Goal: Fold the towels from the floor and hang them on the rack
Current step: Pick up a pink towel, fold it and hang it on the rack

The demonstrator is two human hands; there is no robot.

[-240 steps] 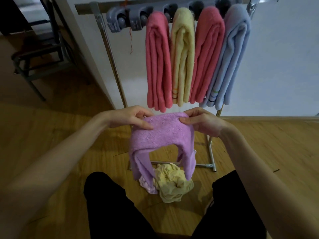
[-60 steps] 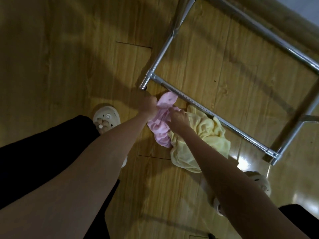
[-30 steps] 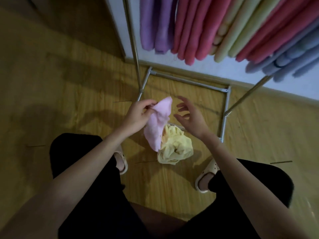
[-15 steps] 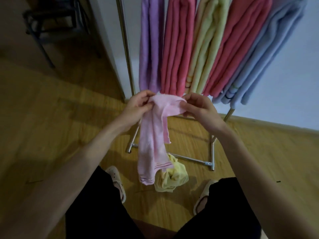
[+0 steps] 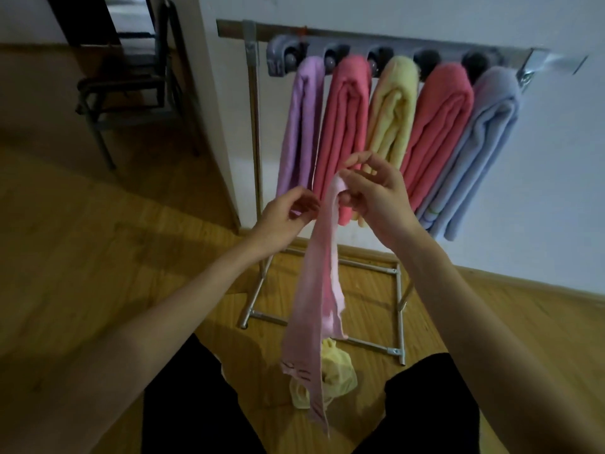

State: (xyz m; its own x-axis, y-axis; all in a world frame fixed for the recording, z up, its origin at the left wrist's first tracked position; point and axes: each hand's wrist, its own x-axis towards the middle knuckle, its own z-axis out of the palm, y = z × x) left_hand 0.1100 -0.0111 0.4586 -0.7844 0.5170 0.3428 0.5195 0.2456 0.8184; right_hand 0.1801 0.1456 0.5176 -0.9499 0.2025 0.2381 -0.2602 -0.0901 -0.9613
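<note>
A pale pink towel (image 5: 316, 299) hangs long and narrow in front of me, its striped lower end near the floor. My right hand (image 5: 376, 194) pinches its top end. My left hand (image 5: 288, 213) sits just left of the towel's upper edge with fingers curled, pinching that edge. A crumpled yellow towel (image 5: 337, 371) lies on the floor below. The rack (image 5: 252, 93) stands against the wall with several folded towels on it: purple (image 5: 299, 126), pink-red (image 5: 343, 126), yellow (image 5: 391, 109), pink-red, blue (image 5: 474, 142).
The rack's metal base frame (image 5: 397, 309) lies on the wooden floor just ahead of my knees. A dark metal chair (image 5: 131, 83) stands at the back left beside a white wall corner (image 5: 216, 109).
The pink towel came up off the floor and now hangs stretched out longer. My right hand rose with its top end, and my view tilted up to show the rack's top.
</note>
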